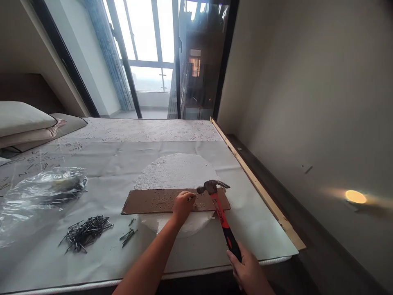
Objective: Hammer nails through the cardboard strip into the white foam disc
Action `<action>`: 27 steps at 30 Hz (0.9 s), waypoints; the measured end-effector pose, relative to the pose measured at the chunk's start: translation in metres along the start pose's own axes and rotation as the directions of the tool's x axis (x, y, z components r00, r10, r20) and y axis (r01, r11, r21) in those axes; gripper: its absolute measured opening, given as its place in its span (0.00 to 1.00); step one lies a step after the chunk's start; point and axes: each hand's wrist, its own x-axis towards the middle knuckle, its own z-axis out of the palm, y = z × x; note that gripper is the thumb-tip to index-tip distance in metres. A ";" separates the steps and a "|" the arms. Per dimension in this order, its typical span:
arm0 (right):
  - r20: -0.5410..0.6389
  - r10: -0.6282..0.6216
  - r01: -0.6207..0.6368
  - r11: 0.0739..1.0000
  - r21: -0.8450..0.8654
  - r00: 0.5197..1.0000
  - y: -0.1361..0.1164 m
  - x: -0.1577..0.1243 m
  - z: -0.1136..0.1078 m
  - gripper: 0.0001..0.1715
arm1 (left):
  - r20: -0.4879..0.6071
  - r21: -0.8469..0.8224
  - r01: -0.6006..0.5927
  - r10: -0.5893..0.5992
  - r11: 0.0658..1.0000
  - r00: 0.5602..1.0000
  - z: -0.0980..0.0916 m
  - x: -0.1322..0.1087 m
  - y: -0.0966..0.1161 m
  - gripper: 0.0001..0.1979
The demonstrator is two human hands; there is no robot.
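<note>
- Your right hand [248, 270] has its grip wrapped tight round the black end of the red-and-black-handled claw hammer [219, 211]; the fingers are fully curled, no gap showing; the dark steel head hangs just above the right part of the strip.
- Your left hand [183, 205] rests on the long brown cardboard strip [147, 201]; its grip is pinched together, fingertips pressed on something small beside the hammer head; I cannot tell what it is, too small to make out.
- The strip is flat, matte, dotted with rows of small holes; it lies across the white round foam disc [175, 172], whose surface is rough and pitted; both sit near the middle of the bed.
- The bed is covered by a smooth pale sheet printed with letters [101, 159]; a loose heap of thin dark nails [84, 233] lies well left of the disc, a few strays [129, 236] nearer to it.
- A crumpled clear plastic bag [39, 192] lies behind the heap; folded pillows [24, 123] lie at the far left.
</note>
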 end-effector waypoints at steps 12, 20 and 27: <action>-0.009 -0.156 0.144 0.932 -0.332 0.988 -0.042 -0.010 -0.024 0.25 | 0.002 0.007 -0.018 0.018 1.000 1.000 -0.003 0.000 0.000 0.06; 0.017 -0.187 0.177 0.891 -0.417 0.982 -0.069 -0.021 -0.040 0.27 | 0.009 -0.009 -0.009 0.009 1.000 1.000 -0.003 -0.001 0.001 0.06; 0.134 -0.085 0.140 0.867 -0.479 0.987 -0.072 -0.029 -0.037 0.23 | 0.054 0.131 -0.020 0.013 0.991 0.998 -0.004 -0.004 0.000 0.09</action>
